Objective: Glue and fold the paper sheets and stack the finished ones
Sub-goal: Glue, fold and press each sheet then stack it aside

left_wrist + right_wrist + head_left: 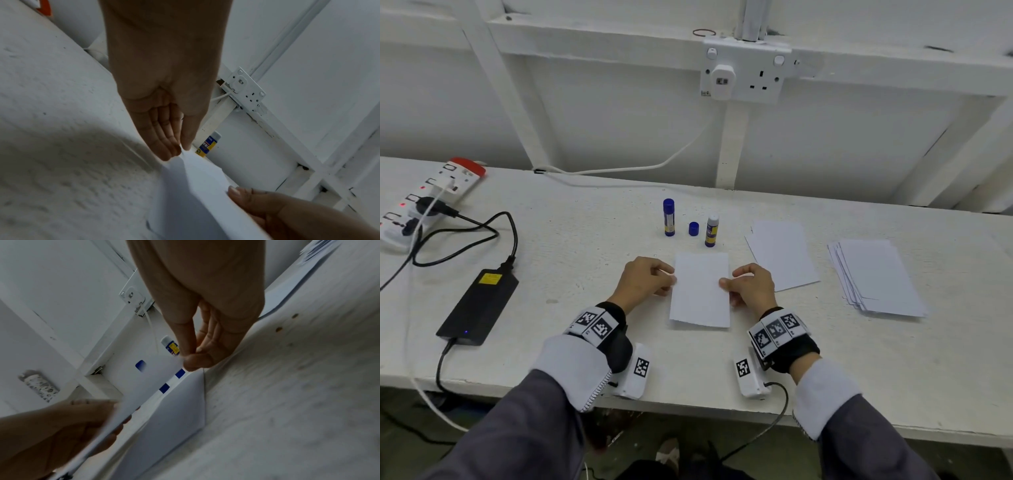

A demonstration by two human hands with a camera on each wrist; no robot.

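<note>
On the white bench [859,359], a spread pile of sheets [876,274] lies far right. A sheet [700,291] is held mid-bench: the left hand [643,279] pinches its left edge, the right hand [751,284] its right. Behind stand an uncapped glue stick [711,230] and its cap [693,228].

I have both forearms in grey sleeves reaching forward, wrists strapped with black bands carrying black-and-white markers. My left hand [645,278] pinches one side edge between thumb and fingertips [171,150]; my right hand [751,286] pinches the opposite edge, thumb on top.
</note>
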